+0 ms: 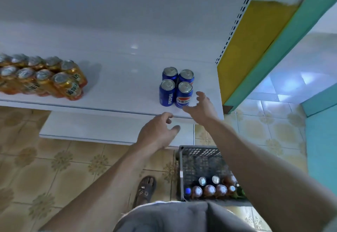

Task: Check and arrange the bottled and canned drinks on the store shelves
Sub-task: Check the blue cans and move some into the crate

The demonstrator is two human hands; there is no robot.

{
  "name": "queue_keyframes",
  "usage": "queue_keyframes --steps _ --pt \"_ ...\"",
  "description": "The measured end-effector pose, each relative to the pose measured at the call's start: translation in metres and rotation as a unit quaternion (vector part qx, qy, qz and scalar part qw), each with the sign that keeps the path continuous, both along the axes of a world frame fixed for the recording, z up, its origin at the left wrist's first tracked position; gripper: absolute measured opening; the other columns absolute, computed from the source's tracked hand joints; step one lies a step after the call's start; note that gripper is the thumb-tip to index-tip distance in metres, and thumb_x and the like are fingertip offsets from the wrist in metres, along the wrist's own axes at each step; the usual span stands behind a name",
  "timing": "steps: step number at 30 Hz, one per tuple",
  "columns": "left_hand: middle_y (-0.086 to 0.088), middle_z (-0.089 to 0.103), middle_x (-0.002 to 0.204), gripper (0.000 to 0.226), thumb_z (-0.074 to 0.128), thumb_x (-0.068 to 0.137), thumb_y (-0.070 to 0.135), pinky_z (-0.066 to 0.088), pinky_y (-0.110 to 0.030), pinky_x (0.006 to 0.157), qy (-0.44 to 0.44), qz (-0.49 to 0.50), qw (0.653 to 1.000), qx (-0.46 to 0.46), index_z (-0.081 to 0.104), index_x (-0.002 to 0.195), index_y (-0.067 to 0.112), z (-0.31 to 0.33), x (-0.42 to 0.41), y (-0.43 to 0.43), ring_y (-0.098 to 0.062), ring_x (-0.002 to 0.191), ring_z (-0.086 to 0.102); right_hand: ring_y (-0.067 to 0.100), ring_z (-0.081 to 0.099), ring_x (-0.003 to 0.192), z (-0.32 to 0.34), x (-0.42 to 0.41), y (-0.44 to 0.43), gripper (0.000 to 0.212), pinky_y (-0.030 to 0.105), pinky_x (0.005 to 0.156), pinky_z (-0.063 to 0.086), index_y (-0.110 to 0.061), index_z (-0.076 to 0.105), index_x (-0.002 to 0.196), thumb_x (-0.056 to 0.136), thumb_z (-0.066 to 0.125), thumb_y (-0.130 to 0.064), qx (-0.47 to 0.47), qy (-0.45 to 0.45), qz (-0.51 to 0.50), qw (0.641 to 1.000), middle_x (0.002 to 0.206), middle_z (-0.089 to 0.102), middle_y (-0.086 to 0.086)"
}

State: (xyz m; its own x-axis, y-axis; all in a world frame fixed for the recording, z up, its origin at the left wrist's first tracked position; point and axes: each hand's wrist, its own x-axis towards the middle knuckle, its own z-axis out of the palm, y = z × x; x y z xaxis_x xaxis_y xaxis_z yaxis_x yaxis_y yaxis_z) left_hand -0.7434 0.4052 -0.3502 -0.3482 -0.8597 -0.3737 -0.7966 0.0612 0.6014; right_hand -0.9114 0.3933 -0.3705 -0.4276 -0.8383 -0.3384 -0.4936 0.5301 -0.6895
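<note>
Blue cans [176,90] stand just beside the right hand's [202,108] spread, empty fingers [201,95].

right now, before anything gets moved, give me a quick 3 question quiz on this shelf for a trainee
1. How many blue cans stand on the shelf?
2. True or false: the left hand and the right hand both hold nothing.
3. Where is the basket? A on the shelf, B on the floor, C on the blue cans.
Key: 1 four; 2 true; 3 B.
</note>
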Motion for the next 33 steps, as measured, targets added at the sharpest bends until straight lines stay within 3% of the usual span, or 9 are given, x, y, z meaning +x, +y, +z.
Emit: queue_keyframes --steps 7,15,18,23,26,30,31,33 --pt "0.012 0.058 0.131 0.050 0.057 0.095 0.047 0.046 -0.031 0.094 -0.013 -0.071 0.997 0.024 0.046 0.141 0.029 -0.008 0.034 -0.070 -0.012 0.115 0.056 0.034 0.048 0.130 -0.018 0.019 -0.074 0.085 0.040 0.100 0.043 -0.014 0.029 0.151 0.080 0.075 -0.010 0.020 -0.010 -0.097 0.995 0.144 0.042 0.014" --pt "0.014 0.059 0.126 0.047 0.059 0.095 0.044 0.047 -0.030 0.095 -0.004 -0.125 0.991 0.038 0.048 0.139 0.030 -0.012 0.030 -0.091 -0.007 0.111 0.056 0.027 0.059 0.113 -0.035 0.018 -0.066 0.070 0.035 0.088 0.046 -0.020 0.044 0.138 0.078 0.079 -0.028 -0.023 -0.008 -0.202 0.979 0.130 0.059 0.005" --pt "0.012 0.058 0.131 0.054 0.066 0.092 0.037 0.046 -0.028 0.098 0.055 -0.128 0.990 0.030 0.046 0.141 0.031 -0.013 0.018 -0.087 -0.004 0.112 0.054 0.024 0.059 0.114 -0.019 0.019 -0.037 0.073 0.038 0.093 0.049 -0.022 0.047 0.137 0.073 0.082 -0.029 -0.075 -0.013 -0.218 0.973 0.125 0.061 0.001" --pt "0.008 0.031 0.158 0.090 0.081 0.082 0.033 0.033 -0.030 0.115 0.174 -0.148 0.973 -0.037 0.026 0.153 0.029 -0.003 -0.009 -0.067 -0.007 0.143 0.031 0.013 0.058 0.115 0.036 0.031 0.022 0.072 0.042 0.097 0.050 -0.034 0.048 0.131 0.071 0.089 -0.031 -0.191 0.010 -0.187 0.964 0.123 0.060 -0.010" --pt "0.003 0.043 0.150 0.085 0.083 0.080 0.017 0.038 -0.025 0.111 0.313 -0.158 0.934 -0.073 0.034 0.149 0.022 0.008 -0.027 -0.047 -0.011 0.140 0.040 0.011 0.058 0.117 0.076 0.042 0.055 0.074 0.036 0.097 0.051 -0.035 0.048 0.131 0.070 0.091 -0.030 -0.282 0.052 -0.150 0.946 0.125 0.061 -0.010" --pt "0.023 0.052 0.128 0.095 0.078 0.077 -0.004 0.043 -0.010 0.097 0.387 -0.106 0.912 -0.082 0.037 0.123 0.069 0.037 -0.039 -0.022 0.006 0.121 0.051 0.013 0.055 0.123 0.112 0.049 0.091 0.073 0.027 0.100 0.047 -0.025 0.052 0.135 0.069 0.084 -0.031 -0.358 0.141 -0.109 0.917 0.130 0.060 -0.007" --pt "0.021 0.053 0.128 0.092 0.080 0.076 -0.001 0.044 -0.013 0.098 0.402 -0.114 0.904 -0.090 0.038 0.126 0.064 0.040 -0.040 -0.016 0.003 0.122 0.052 0.015 0.055 0.123 0.116 0.047 0.098 0.073 0.026 0.101 0.046 -0.021 0.053 0.135 0.069 0.083 -0.031 -0.373 0.154 -0.099 0.910 0.131 0.060 -0.006" --pt "0.004 0.056 0.132 0.079 0.083 0.073 0.007 0.047 -0.032 0.104 0.441 -0.131 0.883 -0.095 0.042 0.135 0.034 0.042 -0.043 -0.005 -0.015 0.127 0.053 0.015 0.055 0.123 0.121 0.043 0.108 0.071 0.022 0.101 0.044 -0.016 0.055 0.135 0.071 0.080 -0.036 -0.389 0.177 -0.076 0.901 0.131 0.059 -0.006"
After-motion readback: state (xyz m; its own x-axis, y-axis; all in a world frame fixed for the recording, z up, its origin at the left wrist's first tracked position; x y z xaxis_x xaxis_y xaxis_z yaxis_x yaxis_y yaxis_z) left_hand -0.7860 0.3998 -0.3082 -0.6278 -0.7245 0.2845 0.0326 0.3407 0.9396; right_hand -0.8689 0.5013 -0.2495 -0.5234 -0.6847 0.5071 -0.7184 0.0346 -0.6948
